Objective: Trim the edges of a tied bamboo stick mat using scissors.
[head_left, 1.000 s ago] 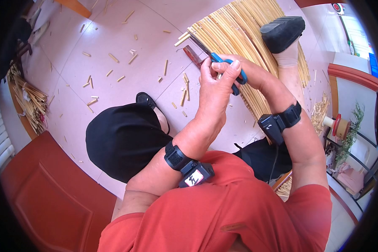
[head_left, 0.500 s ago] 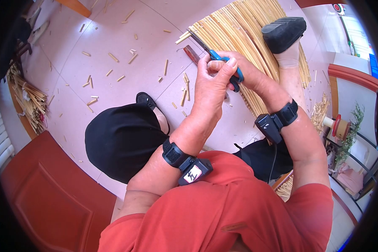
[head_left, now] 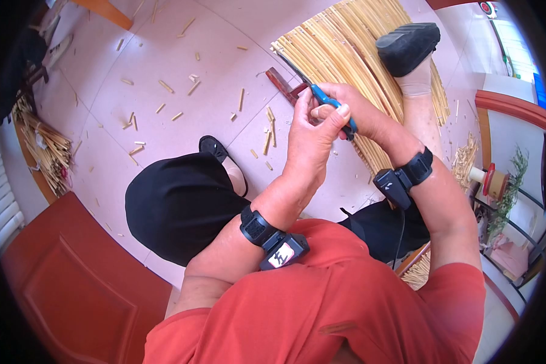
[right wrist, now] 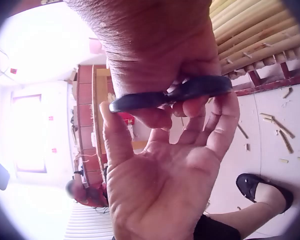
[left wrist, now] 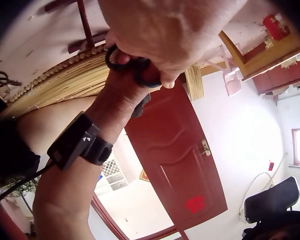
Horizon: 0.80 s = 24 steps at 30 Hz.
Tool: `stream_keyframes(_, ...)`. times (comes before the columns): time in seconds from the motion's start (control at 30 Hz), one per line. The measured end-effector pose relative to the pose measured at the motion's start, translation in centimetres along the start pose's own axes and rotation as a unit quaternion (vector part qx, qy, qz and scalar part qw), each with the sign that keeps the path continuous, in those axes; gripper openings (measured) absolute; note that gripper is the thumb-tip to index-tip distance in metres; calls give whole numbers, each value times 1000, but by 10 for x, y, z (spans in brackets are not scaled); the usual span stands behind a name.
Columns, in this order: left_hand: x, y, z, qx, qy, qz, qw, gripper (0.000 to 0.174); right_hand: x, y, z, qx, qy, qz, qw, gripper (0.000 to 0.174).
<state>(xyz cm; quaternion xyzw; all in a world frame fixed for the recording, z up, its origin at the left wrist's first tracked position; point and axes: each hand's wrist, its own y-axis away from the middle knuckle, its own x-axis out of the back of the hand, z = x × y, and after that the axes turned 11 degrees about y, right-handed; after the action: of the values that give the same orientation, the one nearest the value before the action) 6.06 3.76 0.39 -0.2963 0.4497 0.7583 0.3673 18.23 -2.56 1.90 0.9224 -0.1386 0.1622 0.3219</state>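
Observation:
Blue-handled scissors (head_left: 323, 95) are in my right hand (head_left: 353, 103), their long dark blades reaching to the near-left corner of a panel of yellow stalks (head_left: 346, 45). My left hand (head_left: 311, 136) also grips the handles. In the right wrist view its thumb presses one handle loop (right wrist: 137, 102) while its fingers bend at the other. Above the loops in that view is my right hand (right wrist: 165, 55). The left wrist view has the back of my left hand (left wrist: 165, 30) over the scissors, which hides the blades.
Cut stalk pieces (head_left: 267, 142) litter the tiled floor. A red-brown bar (head_left: 279, 84) shows beside the panel. A shoe (head_left: 409, 48) rests on the panel. Another pair of scissors (left wrist: 5, 79) lies on the floor. A stalk bundle (head_left: 45, 145) is at the left.
The stalk ends that stuck out past the panel's corner no longer show there. The scissor handles have turned a little, and both hands have stayed on them.

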Motion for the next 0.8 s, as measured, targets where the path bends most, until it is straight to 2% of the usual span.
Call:
stream_keyframes(0.1,-5,13,-2,23,-32,14,999,75,-8,13,13,31,-46,15,998,22)
stream_keyframes(0.13,-9,21,0,39,-58,18,997,74,-4,23,9,-35,-61,-19,997,27)
stream_keyframes(0.17,-12,25,2,57,-85,20,995,73,-8,32,9,-35,-63,-16,997,27)
stream_keyframes(0.23,-1,26,-5,63,-112,-20,992,67,-19,56,10,-75,-151,54,984,24)
stream_keyframes(0.3,14,17,-7,20,-98,97,990,60,-42,82,12,-46,-184,98,977,26)
stream_keyframes(0.37,17,14,-1,-22,-68,192,979,51,-76,105,24,-41,-354,260,897,28)
stream_keyframes(0.4,20,12,-3,-21,-75,184,980,51,-92,119,33,-44,-359,284,888,30)
stream_keyframes(0.47,31,9,-14,5,-60,246,968,46,-127,143,58,-61,-389,287,873,32)
stream_keyframes(0.6,48,21,-41,55,-125,215,967,48,-156,180,79,-77,-393,298,866,33)
stream_keyframes(0.67,55,32,-50,128,-161,143,968,50,-157,188,80,-50,-374,319,870,32)
stream_keyframes(0.7,51,41,-50,124,-171,134,968,50,-154,189,77,-29,-348,332,876,31)
stream_keyframes(0.77,45,59,-50,235,-246,-43,939,61,-147,192,67,-18,-354,328,876,29)
stream_keyframes(0.8,37,72,-47,229,-255,-49,938,61,-143,194,57,-55,-261,334,904,31)
